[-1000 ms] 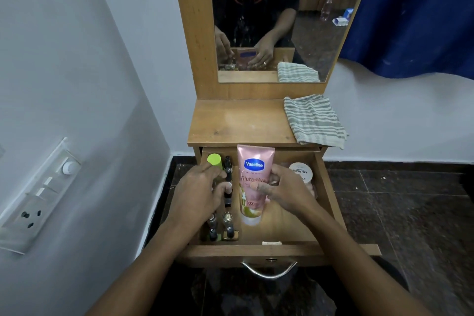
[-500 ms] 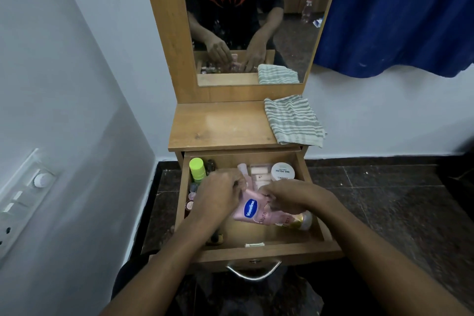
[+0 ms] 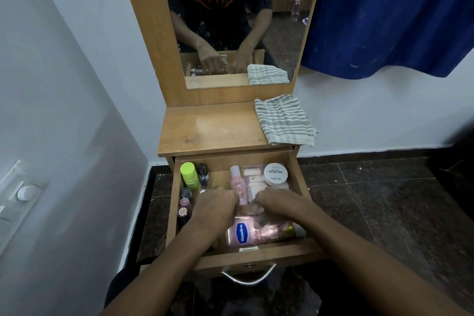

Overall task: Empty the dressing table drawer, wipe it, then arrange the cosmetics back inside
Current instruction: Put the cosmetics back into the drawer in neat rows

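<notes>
The wooden drawer is pulled out, with cosmetics inside. A pink Vaseline tube lies flat along its front wall. Just behind the tube, my left hand and my right hand rest palm down, their curled fingertips meeting at the base of a small pink bottle. My fingers hide what they touch, and the right fingertips are blurred. A green-capped bottle and several nail polish bottles line the left side. A white nail polish remover jar sits at the back right.
A striped cloth lies on the right of the table top. The mirror above reflects my hands. A white wall with a switch plate is close on the left, and a blue curtain hangs on the right. A metal handle sits on the drawer front.
The Vaseline tube went from upright in my hands to lying flat at the drawer's front. Both hands have let it go and moved back toward the small pink bottle.
</notes>
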